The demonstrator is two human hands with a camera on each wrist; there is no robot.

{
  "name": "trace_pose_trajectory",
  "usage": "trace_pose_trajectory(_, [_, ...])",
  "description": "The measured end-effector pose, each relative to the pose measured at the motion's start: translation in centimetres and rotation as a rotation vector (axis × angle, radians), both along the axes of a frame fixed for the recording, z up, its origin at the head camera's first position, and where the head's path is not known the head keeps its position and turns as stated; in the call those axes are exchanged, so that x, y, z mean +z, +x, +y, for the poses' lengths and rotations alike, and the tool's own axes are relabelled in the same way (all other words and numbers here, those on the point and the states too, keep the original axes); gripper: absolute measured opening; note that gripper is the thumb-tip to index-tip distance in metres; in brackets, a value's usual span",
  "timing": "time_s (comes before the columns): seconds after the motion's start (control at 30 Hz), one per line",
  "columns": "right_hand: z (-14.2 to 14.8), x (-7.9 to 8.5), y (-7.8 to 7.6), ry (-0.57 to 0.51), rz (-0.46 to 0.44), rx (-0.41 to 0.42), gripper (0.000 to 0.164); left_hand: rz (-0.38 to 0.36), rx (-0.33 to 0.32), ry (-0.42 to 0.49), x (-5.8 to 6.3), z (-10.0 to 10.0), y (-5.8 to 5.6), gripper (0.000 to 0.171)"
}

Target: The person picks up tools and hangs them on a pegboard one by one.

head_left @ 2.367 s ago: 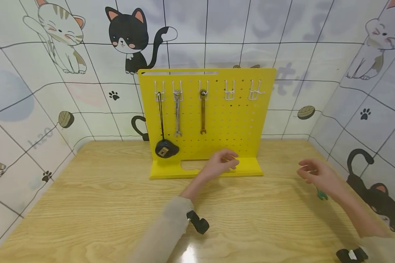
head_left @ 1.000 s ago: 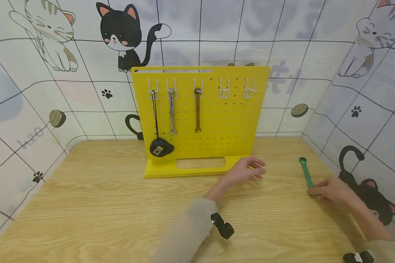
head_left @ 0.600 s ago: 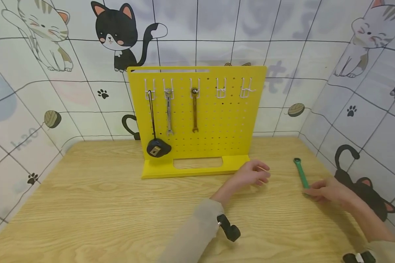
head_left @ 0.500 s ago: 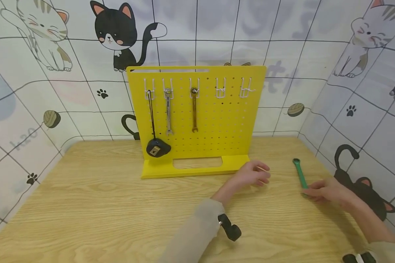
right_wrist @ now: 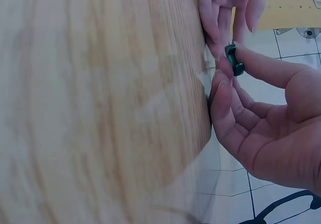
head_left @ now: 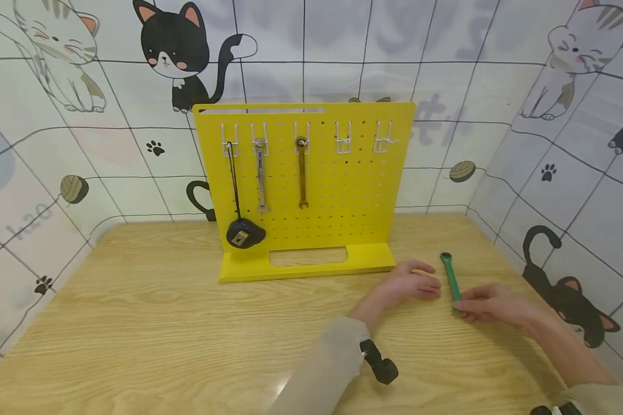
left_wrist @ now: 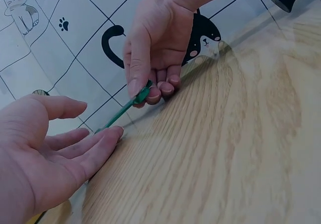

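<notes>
A green wrench [head_left: 450, 276] points away from me at the right of the table. My right hand [head_left: 493, 305] pinches its near, open-jawed end between thumb and fingers; that end [right_wrist: 233, 61] shows up close in the right wrist view. My left hand [head_left: 409, 282] is just left of the wrench, with its fingers extended and loosely bent, holding nothing. In the left wrist view the left fingers [left_wrist: 103, 146] lie close to the wrench's far end; whether they touch it I cannot tell.
Behind stands a yellow pegboard [head_left: 350, 196] with several white hooks. On it hang a black tape measure [head_left: 245, 233], a silver wrench [head_left: 261, 178] and a bronze-coloured wrench [head_left: 302, 176]. The two right hooks [head_left: 344, 138] bear nothing. Cat-patterned walls [head_left: 524, 155] border the wooden table [head_left: 176, 323].
My right hand has come down from above the table, taken hold of the green wrench and brought it leftward. My left hand has moved right, from in front of the pegboard toward the wrench.
</notes>
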State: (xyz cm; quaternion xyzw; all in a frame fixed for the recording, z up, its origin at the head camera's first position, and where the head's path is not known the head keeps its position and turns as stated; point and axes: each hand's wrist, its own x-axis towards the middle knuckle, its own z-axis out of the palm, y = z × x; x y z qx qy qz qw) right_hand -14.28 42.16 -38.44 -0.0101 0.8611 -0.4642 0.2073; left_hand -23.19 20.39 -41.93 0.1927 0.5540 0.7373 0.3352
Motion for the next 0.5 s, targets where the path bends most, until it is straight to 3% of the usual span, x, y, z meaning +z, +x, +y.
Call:
trace_pose_trajectory(0.23, [-0.2,0.0,0.3,-0.089,-0.015,0.072,0.038,-0.073,0.032,0.030,-0.3,1.4,0.6,0.021])
trace_pose_trajectory(0.5, [-0.3,-0.2,0.3,-0.140,-0.020,0.134,0.030,0.000,0.007,0.017,-0.4,1.2,0.7,0.016])
